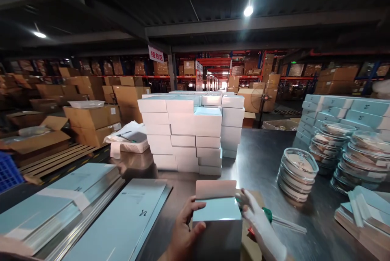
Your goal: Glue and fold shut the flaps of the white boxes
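I hold a small pale blue box upright at the front edge of a steel table; its top flap stands open. My bare left hand grips the box's left side, thumb against the edge. My right hand, in a white glove, presses against the box's right side. Under the right hand lies a tool with a green and red handle on a brown board.
A tall stack of white and blue boxes stands mid-table. Flat blue box blanks lie at left. Stacks of round clear-lidded tins and more blue boxes fill the right. A white basket sits behind, cardboard cartons beyond.
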`<act>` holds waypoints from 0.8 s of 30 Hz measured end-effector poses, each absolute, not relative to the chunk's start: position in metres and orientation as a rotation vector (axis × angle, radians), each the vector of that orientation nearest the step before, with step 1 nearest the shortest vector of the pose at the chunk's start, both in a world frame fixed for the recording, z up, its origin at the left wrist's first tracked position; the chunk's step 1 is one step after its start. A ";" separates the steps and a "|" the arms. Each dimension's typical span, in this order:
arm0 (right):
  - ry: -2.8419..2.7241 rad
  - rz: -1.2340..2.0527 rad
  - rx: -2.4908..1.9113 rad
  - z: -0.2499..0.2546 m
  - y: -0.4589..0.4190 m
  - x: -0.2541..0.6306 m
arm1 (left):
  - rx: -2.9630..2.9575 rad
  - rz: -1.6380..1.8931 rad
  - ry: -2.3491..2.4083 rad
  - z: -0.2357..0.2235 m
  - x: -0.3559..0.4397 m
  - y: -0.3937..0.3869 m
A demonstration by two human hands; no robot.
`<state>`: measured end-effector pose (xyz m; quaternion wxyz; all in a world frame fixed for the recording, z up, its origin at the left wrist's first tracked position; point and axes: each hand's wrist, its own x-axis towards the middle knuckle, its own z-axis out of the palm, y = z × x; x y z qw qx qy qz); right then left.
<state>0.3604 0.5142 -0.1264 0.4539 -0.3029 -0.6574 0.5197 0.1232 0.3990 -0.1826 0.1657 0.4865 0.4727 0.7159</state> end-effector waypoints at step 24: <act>-1.900 1.049 -0.698 -0.137 0.497 0.348 | 1.995 1.903 1.044 -0.144 0.106 0.396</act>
